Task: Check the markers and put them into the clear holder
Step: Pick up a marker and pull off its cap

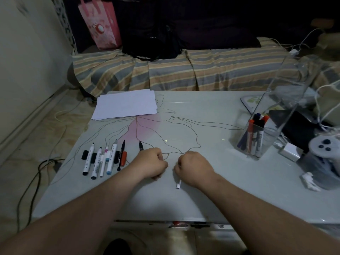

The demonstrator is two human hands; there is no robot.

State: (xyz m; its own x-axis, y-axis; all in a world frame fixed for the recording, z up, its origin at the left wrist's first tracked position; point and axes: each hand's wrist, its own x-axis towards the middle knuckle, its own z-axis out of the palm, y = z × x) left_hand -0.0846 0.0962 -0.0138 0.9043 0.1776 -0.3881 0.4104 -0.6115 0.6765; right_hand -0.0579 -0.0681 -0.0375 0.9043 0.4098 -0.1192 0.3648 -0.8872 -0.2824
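Hands rested fisted on the counter, left hand gripping a black marker, right hand a white marker.

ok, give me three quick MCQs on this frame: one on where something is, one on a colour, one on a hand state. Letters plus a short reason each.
1. Where does the clear holder stand on the table?
A. far left corner
B. right side
C. near edge, centre

2. What colour is the gift bag behind the striped cover?
A. pink
B. green
C. yellow

3. What is the right hand doing?
A. lying flat and open
B. gripping a white marker
C. reaching into the holder

Answers:
1 B: the holder sits on the table's right side, with several markers already standing in it.
2 A: the bag at top left is pink.
3 B: its fingers are curled round a white marker, whose end pokes out below the fist.
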